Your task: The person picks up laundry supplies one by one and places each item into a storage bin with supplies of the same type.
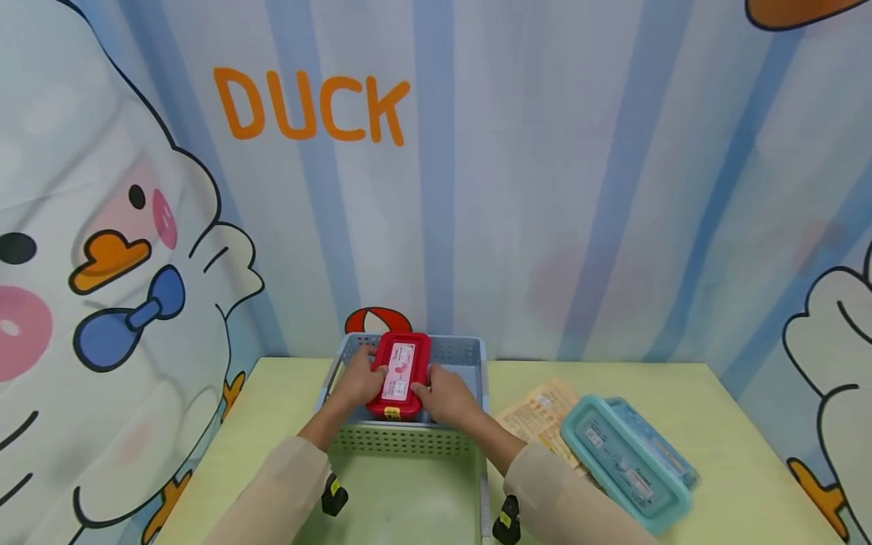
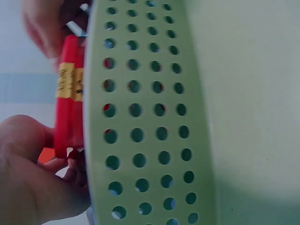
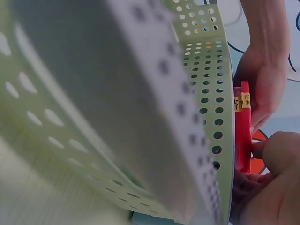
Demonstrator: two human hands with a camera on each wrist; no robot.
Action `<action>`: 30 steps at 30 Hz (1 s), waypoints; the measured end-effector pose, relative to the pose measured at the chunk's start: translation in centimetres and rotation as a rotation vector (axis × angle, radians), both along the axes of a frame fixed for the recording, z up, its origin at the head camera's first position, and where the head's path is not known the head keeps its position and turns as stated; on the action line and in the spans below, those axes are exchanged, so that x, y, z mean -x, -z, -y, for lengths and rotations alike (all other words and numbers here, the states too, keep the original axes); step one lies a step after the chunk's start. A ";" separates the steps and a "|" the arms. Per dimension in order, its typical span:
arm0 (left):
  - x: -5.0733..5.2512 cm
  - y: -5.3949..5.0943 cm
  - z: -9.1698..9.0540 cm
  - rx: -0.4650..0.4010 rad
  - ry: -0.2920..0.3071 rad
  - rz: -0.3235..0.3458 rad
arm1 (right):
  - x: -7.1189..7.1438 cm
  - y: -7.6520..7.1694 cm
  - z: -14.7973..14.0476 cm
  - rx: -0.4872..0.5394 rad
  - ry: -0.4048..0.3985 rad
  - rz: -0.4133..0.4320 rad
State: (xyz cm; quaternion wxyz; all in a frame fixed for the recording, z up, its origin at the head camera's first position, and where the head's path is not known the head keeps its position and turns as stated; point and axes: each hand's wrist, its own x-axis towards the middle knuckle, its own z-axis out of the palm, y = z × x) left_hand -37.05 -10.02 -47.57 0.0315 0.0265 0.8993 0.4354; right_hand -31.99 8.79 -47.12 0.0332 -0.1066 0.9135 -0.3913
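Observation:
A red lidded plastic box (image 1: 399, 376) with a pink-and-white label on its lid and a yellow sticker on its near end is over the blue basket (image 1: 450, 348). My left hand (image 1: 358, 378) grips its left side, thumb on the lid's edge. On the opposite side my right hand (image 1: 450, 395) holds it the same way. In the left wrist view the red box (image 2: 70, 103) stands partly behind the perforated green basket wall (image 2: 145, 117). Whether the box touches the blue basket's floor is hidden.
A green basket (image 1: 402, 492) stands in front of the blue one on the pale yellow table (image 1: 272, 401). To the right lie a teal lidded box (image 1: 623, 462), a bluish box (image 1: 657, 439) beside it and a printed orange sheet (image 1: 545, 412). A duck-print curtain (image 1: 518, 189) hangs behind.

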 end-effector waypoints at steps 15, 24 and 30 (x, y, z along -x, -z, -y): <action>-1.0 -0.4 -0.3 0.156 -0.069 -0.133 | -0.3 0.3 -1.2 -0.092 -0.024 -0.129; -1.2 -1.6 0.2 0.267 -0.038 -0.193 | -1.1 -2.0 -2.5 -0.171 -0.123 -0.219; -1.4 -3.5 0.1 0.261 0.067 -0.303 | -1.1 -3.1 -3.6 -0.196 -0.190 -0.321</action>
